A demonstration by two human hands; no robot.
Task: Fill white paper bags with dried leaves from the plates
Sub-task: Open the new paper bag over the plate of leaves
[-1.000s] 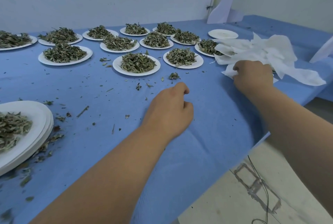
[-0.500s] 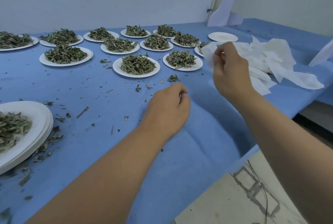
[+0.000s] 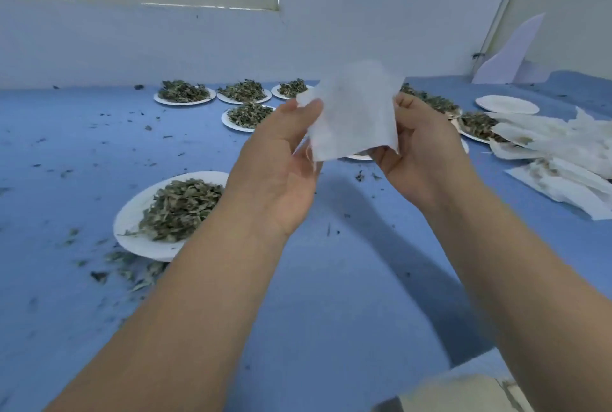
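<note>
I hold a thin white paper bag (image 3: 356, 113) up above the blue table, in front of me. My left hand (image 3: 281, 163) pinches its left edge between thumb and fingers. My right hand (image 3: 417, 150) pinches its right edge. The bag looks flat, and I cannot tell whether its mouth is parted. Below my left forearm stands a white plate (image 3: 132, 223) heaped with dried green leaves (image 3: 180, 209). Several more plates of leaves (image 3: 183, 93) line the back of the table, some hidden behind the bag and hands.
A loose heap of white paper bags (image 3: 556, 153) lies at the right. An empty white plate (image 3: 506, 104) sits behind the heap. Leaf crumbs (image 3: 129, 267) litter the blue cloth (image 3: 364, 279). The table's front edge (image 3: 473, 367) runs at the lower right.
My right hand lifted one bag off the heap and brought it to the middle. My left hand rose from the table and took the bag's other edge. My head turned, shifting the view.
</note>
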